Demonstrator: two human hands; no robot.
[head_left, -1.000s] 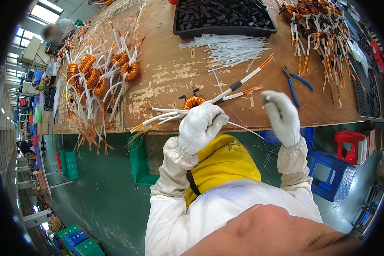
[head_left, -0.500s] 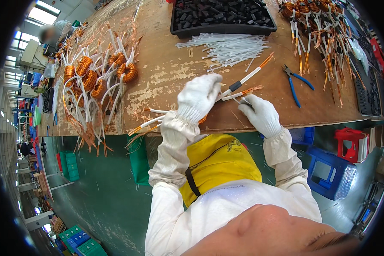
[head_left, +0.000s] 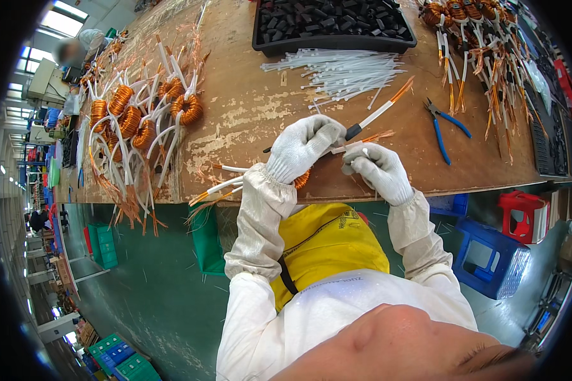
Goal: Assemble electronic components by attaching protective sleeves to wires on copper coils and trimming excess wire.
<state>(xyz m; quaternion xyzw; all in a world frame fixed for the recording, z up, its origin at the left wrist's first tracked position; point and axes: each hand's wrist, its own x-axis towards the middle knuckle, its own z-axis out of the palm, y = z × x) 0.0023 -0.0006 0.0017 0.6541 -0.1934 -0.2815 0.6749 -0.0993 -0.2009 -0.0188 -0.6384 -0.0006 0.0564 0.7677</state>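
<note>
Far left of the heap of thin white plastic cable ties (head_left: 346,73) lies a cluster of copper-coloured wire rings (head_left: 130,120), tightly wound and glossy, their smooth white-sleeved leads ending in frayed bare strands. Below and left of the heap, a green plastic bin (head_left: 208,247) sits under the edge of the brown worktop (head_left: 235,120), whose surface is scuffed with pale flaked patches.

Nearer the person than the heap, the left hand (head_left: 306,147), in a white knitted glove, is curled around the white leads beside a matte black sleeve (head_left: 353,132). The copper-wound ring in work (head_left: 302,180) lies beneath this glove, which blocks most of it. Directly beyond the heap stands a black rectangular plastic tray of small black blocks (head_left: 333,41).

Below and slightly right of the heap, the right hand (head_left: 378,170), gloved alike, bends its fingers in beside the frayed copper ends; whether it pinches anything I cannot tell. Right of the heap lie blue-handled metal pliers (head_left: 447,130), spread open, and farther right hang more copper rings (head_left: 457,11) with tangled leads. Low to its right stand a blue plastic stool (head_left: 508,270) and a red plastic stool (head_left: 521,206).
</note>
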